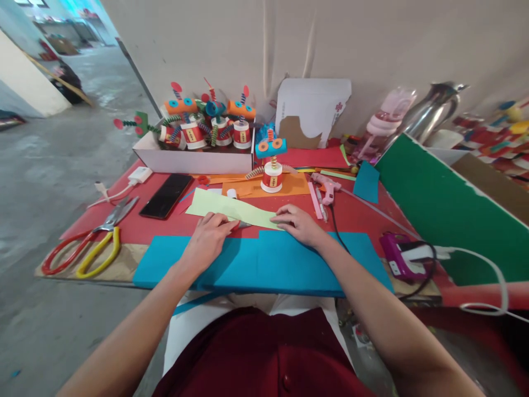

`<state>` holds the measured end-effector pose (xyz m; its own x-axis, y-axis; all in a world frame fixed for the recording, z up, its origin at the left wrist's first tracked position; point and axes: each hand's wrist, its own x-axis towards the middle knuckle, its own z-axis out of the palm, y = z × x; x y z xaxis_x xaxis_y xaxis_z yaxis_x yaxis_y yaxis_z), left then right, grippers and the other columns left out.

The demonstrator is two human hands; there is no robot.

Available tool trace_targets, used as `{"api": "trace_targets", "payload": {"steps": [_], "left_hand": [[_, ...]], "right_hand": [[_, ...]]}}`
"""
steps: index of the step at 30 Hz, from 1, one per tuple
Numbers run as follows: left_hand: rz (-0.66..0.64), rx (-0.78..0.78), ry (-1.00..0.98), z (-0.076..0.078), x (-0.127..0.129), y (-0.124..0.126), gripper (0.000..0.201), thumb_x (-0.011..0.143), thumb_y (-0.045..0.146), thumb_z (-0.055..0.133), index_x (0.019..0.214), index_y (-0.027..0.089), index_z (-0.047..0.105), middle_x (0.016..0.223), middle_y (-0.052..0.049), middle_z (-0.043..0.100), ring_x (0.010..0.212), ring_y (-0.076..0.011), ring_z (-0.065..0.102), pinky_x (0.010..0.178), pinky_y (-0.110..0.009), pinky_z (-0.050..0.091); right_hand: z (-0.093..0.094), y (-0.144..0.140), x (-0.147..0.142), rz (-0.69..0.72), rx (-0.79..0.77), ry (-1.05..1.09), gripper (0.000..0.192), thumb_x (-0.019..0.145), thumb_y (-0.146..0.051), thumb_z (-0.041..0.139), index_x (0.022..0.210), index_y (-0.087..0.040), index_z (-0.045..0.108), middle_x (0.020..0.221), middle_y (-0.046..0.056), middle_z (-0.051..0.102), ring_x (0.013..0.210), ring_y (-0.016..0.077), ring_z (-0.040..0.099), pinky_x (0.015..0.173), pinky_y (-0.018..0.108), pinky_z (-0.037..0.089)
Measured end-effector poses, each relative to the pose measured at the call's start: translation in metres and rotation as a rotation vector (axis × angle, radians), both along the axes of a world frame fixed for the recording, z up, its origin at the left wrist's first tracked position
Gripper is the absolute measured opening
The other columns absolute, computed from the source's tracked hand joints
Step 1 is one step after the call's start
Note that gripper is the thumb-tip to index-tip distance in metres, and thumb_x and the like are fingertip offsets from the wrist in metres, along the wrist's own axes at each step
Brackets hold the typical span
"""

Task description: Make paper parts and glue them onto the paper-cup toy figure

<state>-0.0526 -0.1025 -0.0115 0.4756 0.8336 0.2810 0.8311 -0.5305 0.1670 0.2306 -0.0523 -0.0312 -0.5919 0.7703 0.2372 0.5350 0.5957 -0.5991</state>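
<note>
Red table (140,226), green strip (235,209) under both hands (206,234) (301,225)

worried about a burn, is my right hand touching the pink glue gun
Apart. The head view shows red surface and a pink strip between the right hand and the glue gun.

Obstacle ahead: cup figure (271,181) (upright)

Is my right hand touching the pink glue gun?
No, your right hand is on the pale green paper strip, and the pink glue gun lies farther back.
</note>
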Motion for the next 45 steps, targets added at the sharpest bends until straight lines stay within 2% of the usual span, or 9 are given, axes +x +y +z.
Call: {"api": "trace_targets", "payload": {"steps": [21,27,37,45], "left_hand": [[-0.027,-0.023,-0.018,0.003,0.016,-0.002,0.038,0.093,0.016,0.035,0.118,0.019,0.063,0.097,-0.010,0.057,0.091,-0.0232,0.047,0.082,-0.040,0.043],[-0.014,-0.034,0.020,0.004,0.019,-0.003,0.036,0.093,0.016,0.036,0.117,0.017,0.063,0.099,-0.010,0.056,0.093,-0.0233,0.046,0.083,-0.038,0.042],[-0.045,0.019,0.027,0.002,0.026,-0.002,0.037,0.094,0.016,0.034,0.117,0.019,0.063,0.096,-0.009,0.055,0.090,-0.0221,0.046,0.083,-0.038,0.042],[-0.053,0.001,0.014,0.001,0.032,-0.004,0.039,0.092,0.014,0.034,0.119,0.019,0.062,0.100,-0.011,0.057,0.093,-0.0239,0.045,0.083,-0.040,0.042]], "right_hand": [[0.000,-0.002,-0.001,-0.009,-0.019,0.041,0.025,0.088,-0.019,0.055,0.107,-0.024,0.071,0.106,0.009,0.058,0.100,0.0205,0.057,0.089,0.039,0.048],[-0.002,-0.001,0.000,0.008,-0.010,0.044,0.027,0.090,-0.017,0.052,0.108,-0.021,0.070,0.105,0.010,0.058,0.100,0.0208,0.057,0.087,0.038,0.048],[-0.005,0.001,0.001,0.007,-0.004,0.040,0.028,0.090,-0.019,0.051,0.110,-0.024,0.069,0.106,0.009,0.059,0.099,0.0200,0.057,0.088,0.038,0.048],[-0.005,0.001,0.001,0.015,-0.002,0.047,0.028,0.091,-0.019,0.049,0.110,-0.023,0.069,0.107,0.010,0.059,0.099,0.0199,0.057,0.088,0.039,0.048]]}}
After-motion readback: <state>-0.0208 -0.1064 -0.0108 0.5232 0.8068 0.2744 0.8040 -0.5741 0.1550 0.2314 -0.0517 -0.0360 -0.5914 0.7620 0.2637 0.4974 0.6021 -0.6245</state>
